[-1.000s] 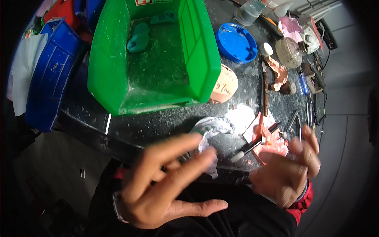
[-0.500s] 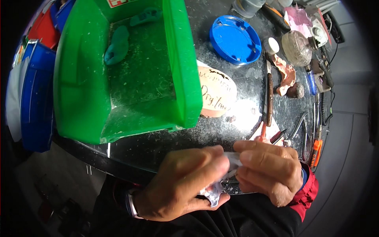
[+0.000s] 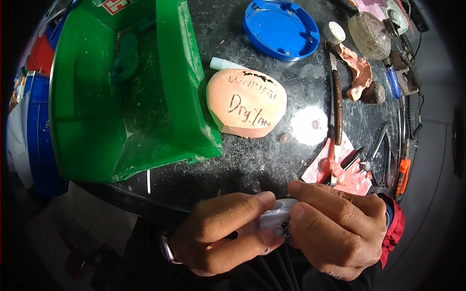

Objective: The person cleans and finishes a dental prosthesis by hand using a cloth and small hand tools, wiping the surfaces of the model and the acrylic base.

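Note:
Between my two hands, just past the table's near edge, is a small pale, translucent, thin-looking piece (image 3: 277, 212); its kind I cannot make out. My left hand (image 3: 221, 233) pinches its left side, with the forefinger along the top and the thumb below. On the other side, my right hand (image 3: 340, 230) grips it with thumb and fingertips closed. Fingers cover much of the piece. Closest to my right hand lies a pink sheet (image 3: 353, 180) with tools resting over it. A peach plaster block (image 3: 247, 104) with handwriting lies farther off.
At the left stands a green bin (image 3: 187, 92) with teal pieces inside, beside a blue bin (image 3: 40, 131). A round blue lid (image 3: 281, 31) lies at the back. Along the right are a wood-handled knife (image 3: 337, 106), a pink arch-shaped cast (image 3: 359, 72), a glass jar (image 3: 370, 35) and an orange-ended tool (image 3: 402, 174).
The view has shifted, bringing more of the plaster block out from behind the green bin. My hands sit slightly lower, and my left fingers have moved around the pale piece.

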`<state>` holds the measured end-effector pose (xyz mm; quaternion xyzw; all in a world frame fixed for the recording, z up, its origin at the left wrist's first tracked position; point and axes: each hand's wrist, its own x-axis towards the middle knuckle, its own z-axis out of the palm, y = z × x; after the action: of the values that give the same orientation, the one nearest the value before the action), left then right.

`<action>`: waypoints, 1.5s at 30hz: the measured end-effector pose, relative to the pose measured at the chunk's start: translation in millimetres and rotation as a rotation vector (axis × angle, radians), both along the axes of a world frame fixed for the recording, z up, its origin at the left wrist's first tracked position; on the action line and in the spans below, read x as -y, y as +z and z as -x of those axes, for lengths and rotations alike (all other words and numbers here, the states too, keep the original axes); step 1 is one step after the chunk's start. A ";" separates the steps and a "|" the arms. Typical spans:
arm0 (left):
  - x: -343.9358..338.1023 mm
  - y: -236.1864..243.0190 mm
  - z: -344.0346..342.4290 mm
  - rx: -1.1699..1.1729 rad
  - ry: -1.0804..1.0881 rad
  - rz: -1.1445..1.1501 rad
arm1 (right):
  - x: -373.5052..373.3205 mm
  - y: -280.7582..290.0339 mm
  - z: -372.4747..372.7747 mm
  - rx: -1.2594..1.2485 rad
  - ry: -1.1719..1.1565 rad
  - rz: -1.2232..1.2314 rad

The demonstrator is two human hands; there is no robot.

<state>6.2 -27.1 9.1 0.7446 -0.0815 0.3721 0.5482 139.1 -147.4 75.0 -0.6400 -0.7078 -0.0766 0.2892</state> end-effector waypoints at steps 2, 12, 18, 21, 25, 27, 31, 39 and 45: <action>3.2 -0.2 0.1 -0.019 0.045 -0.008 | 1.4 0.4 1.1 0.032 -0.010 -0.038; 0.5 -2.4 4.3 -0.040 0.076 -0.046 | -0.9 3.7 0.6 -0.125 -0.032 -0.022; 2.2 2.0 9.0 -0.090 0.078 0.015 | -3.1 -0.5 0.4 -0.170 0.038 0.023; 7.6 4.2 4.2 -0.076 0.126 0.039 | -2.9 1.5 -1.8 -0.179 0.054 0.027; 7.5 2.8 3.6 -0.071 0.095 0.113 | -1.7 5.7 -0.5 -0.130 0.024 0.058; 8.0 4.5 4.4 -0.078 0.085 0.152 | -0.5 4.4 -2.2 -0.120 0.036 0.058; 2.9 9.9 4.7 -0.113 0.015 0.171 | 0.1 6.9 -2.8 -0.095 0.051 0.063; -3.8 9.9 3.5 -0.081 -0.074 0.151 | -3.6 4.3 4.4 -0.129 -0.003 0.040; -1.6 2.4 7.6 -0.052 -0.060 0.141 | -8.6 -0.9 -1.0 -0.172 0.073 0.028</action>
<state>-1.4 -25.5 11.6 0.7108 -0.0630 0.3408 0.6120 140.1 -138.7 74.1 -0.6218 -0.7042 -0.0007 0.3427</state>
